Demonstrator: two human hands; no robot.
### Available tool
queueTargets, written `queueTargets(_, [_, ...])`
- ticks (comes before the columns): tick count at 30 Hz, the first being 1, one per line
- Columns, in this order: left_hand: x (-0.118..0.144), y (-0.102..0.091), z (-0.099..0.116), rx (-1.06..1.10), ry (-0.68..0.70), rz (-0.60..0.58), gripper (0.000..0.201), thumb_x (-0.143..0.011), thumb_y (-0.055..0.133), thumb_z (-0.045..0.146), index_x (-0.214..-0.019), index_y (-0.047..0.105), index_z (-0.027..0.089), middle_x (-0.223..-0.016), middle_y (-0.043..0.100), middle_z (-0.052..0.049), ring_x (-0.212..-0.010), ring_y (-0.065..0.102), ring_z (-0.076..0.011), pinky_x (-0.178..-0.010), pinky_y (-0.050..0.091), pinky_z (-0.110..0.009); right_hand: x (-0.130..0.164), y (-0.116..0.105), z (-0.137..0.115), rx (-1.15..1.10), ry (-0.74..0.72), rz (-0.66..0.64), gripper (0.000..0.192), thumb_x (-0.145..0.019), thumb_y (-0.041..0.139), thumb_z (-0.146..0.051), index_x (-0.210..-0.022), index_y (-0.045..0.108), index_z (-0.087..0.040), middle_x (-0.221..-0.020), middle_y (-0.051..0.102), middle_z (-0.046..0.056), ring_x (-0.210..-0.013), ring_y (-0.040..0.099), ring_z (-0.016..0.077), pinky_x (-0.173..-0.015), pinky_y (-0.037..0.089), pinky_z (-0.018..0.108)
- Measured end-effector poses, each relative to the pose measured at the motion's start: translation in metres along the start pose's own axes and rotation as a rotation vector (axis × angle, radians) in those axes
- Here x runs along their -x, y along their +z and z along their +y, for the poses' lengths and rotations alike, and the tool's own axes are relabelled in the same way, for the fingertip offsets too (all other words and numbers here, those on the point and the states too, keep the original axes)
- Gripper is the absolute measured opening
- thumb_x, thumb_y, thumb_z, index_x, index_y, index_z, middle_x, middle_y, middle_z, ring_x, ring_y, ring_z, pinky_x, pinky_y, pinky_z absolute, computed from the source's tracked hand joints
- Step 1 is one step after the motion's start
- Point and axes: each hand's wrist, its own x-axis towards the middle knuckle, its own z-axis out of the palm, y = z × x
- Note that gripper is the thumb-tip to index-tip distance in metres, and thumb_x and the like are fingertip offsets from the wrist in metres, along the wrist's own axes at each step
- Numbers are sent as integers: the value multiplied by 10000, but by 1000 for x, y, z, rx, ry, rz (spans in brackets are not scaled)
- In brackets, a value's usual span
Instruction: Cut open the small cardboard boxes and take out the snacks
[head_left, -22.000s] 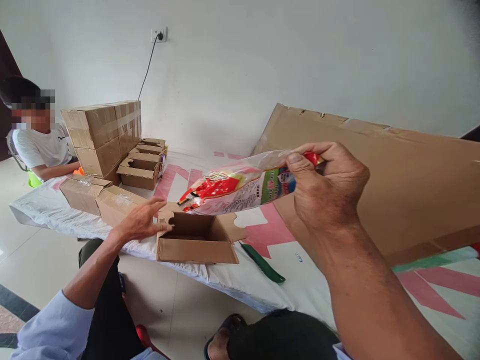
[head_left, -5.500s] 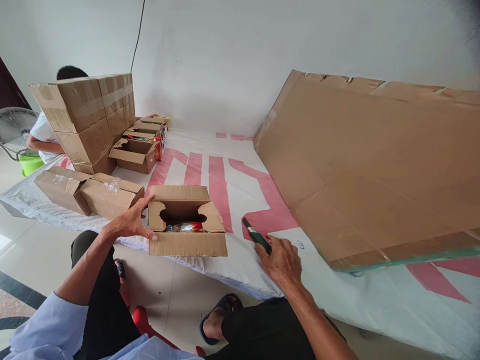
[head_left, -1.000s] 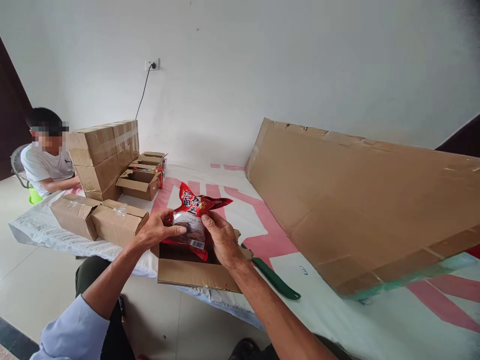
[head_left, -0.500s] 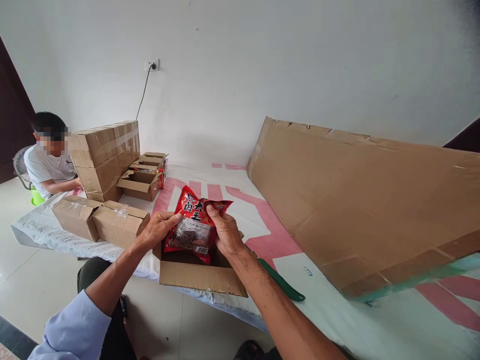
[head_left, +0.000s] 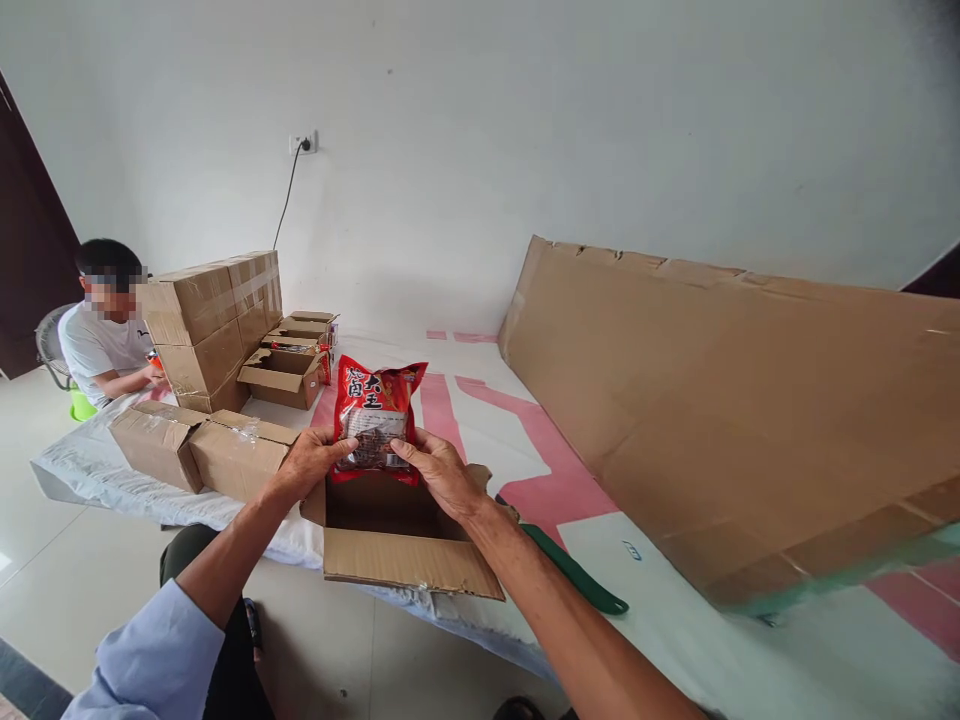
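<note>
A red snack packet (head_left: 373, 415) with a clear window stands upright above an open cardboard box (head_left: 405, 560). My left hand (head_left: 304, 465) grips the packet's lower left edge and my right hand (head_left: 442, 478) grips its lower right edge. The box sits at the near edge of the white sheet, flaps open. What lies inside it is hidden. A green-handled tool (head_left: 574, 570) lies on the sheet just right of my right forearm.
Two taped boxes (head_left: 202, 452) lie left of the open box. Behind them stand stacked sealed cartons (head_left: 214, 315) and several open boxes (head_left: 289, 365). A large flat cardboard sheet (head_left: 735, 400) leans at the right. A seated person (head_left: 101, 335) is at far left.
The packet has turned from tilted to upright and risen a little above the box. Both hands have slid down to its lower edge.
</note>
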Motion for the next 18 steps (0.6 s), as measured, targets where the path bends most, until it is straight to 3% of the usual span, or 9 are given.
queueTargets(5, [-7, -5, -9, 51, -125, -39, 595, -566, 999, 606, -831, 829, 102, -753, 782, -78, -732, 725, -197, -788, 576, -311, -7, -5, 19, -100, 46, 17, 580, -617, 978, -586, -1032, 828, -209, -1008, 851, 67, -970, 773, 281, -994, 575, 456])
queueTargets(11, [-19, -12, -19, 45, -145, -27, 548, -555, 1015, 565, -792, 822, 111, -730, 777, -68, -705, 717, -184, -742, 575, -292, -15, -8, 34, -137, 91, 38, 609, -587, 987, -576, -1051, 822, -217, -1029, 853, 69, -959, 779, 281, -957, 592, 445])
queueTargets(18, [-43, -16, -17, 103, -168, 50, 388, -590, 1031, 367, -724, 787, 96, -690, 767, -76, -621, 699, -169, -683, 584, -295, -38, -19, 26, -86, 67, 7, 532, -600, 974, -573, -953, 816, -208, -948, 843, 68, -905, 766, 268, -936, 575, 440])
